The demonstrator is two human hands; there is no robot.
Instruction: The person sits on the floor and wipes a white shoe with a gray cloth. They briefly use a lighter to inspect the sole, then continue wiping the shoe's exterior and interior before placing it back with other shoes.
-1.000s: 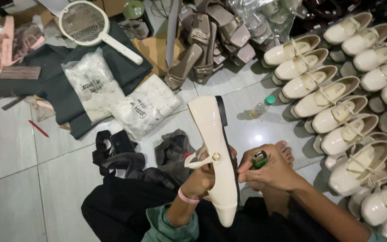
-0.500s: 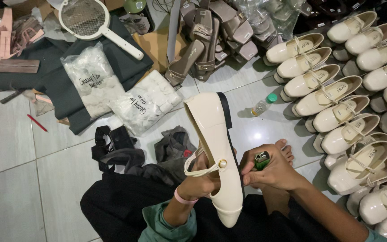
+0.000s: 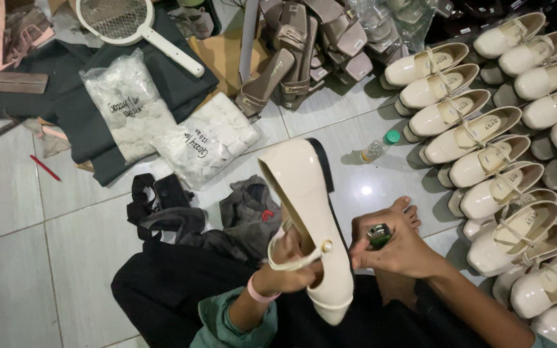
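Beside rowed cream shoes [image 3: 478,135], plastic bottle [image 3: 378,147] stands.

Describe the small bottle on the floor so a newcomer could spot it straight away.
Start at the rows of cream shoes on the right of the tiled floor. Just left of them, above the person's bare foot, lies a small clear bottle. Its green cap sets it apart.

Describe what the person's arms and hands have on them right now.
Both hands are bare, no gloves. The left hand has a pink band around the wrist and a teal sleeve pushed up the forearm. The right hand and its forearm show no sleeve.
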